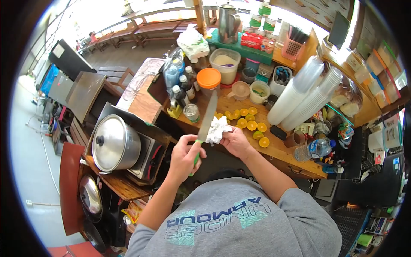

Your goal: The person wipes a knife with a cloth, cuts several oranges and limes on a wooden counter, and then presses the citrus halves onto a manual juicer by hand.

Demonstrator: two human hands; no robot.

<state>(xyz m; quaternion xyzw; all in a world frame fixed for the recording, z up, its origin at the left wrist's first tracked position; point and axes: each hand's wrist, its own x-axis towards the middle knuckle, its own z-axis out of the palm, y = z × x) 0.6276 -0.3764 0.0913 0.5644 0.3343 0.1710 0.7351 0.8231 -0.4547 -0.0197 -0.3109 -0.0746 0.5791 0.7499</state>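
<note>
My left hand is closed round the green handle of a knife, its broad blade pointing up and away from me. In my right hand is a crumpled white tissue, bunched right beside the blade near the handle end. Just beyond the tissue, halved oranges lie cut side up on the wooden counter, several of them in loose rows. Past the knife tip stands a tub with an orange lid.
A large lidded pot sits on a stove at the left. Dark bottles line the counter's left side. Tall stacks of plastic cups lean at the right, with a water bottle nearer me. A metal pitcher stands at the back.
</note>
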